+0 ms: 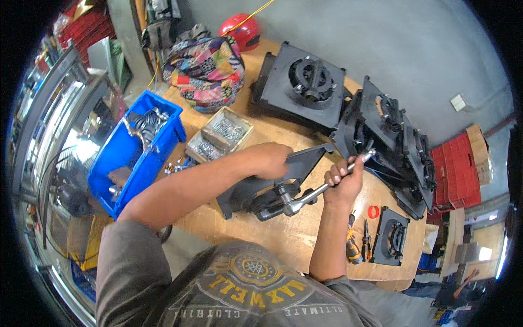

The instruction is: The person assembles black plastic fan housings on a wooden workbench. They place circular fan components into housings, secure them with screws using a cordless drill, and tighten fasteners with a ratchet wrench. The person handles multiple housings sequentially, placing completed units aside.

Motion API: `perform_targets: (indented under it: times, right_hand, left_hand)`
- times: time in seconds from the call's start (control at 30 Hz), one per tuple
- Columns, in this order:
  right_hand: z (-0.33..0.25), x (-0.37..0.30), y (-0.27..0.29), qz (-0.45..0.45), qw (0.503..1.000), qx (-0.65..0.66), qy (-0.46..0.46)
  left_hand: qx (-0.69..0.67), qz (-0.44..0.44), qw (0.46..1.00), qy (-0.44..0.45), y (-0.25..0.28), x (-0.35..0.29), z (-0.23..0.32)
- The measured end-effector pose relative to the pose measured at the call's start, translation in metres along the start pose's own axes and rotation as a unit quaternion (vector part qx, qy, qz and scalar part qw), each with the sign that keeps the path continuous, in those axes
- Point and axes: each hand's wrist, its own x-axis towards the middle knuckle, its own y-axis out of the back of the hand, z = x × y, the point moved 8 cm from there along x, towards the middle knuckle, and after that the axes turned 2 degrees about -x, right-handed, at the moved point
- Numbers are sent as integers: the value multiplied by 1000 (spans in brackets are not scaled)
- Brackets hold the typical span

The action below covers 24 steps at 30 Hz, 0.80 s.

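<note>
Matt dark metal, bright chrome and bare wood.

Under the left hand's (271, 159) fingers lies a flat dark-grey plate (283, 174) of matt painted metal; the right hand's (343, 180) fingers close round a long chromed steel ratchet wrench (321, 191), smooth and glossy. Beneath both is a pale wooden tabletop (294, 234), unvarnished and dull. Well left of the fingers stand a glossy blue plastic bin (117, 163) and rough brown cardboard boxes of shiny metal screws (220, 133).

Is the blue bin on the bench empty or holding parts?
Holding parts: the blue bin shows dark coiled pieces and shiny metal parts at its far end.
</note>
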Motion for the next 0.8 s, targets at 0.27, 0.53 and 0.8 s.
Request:
perform_targets:
  times: [0.27,0.53,0.8]
  right_hand:
    - [-40,-31,60,-59,972,-207,92]
    - [38,10,98,-17,991,-82,100]
    - [34,-3,26,-159,923,-265,229]
  left_hand:
    - [50,45,998,-5,21,21,-33]
    - [46,11,999,15,27,29,-38]
    - [29,26,999,13,26,29,-39]
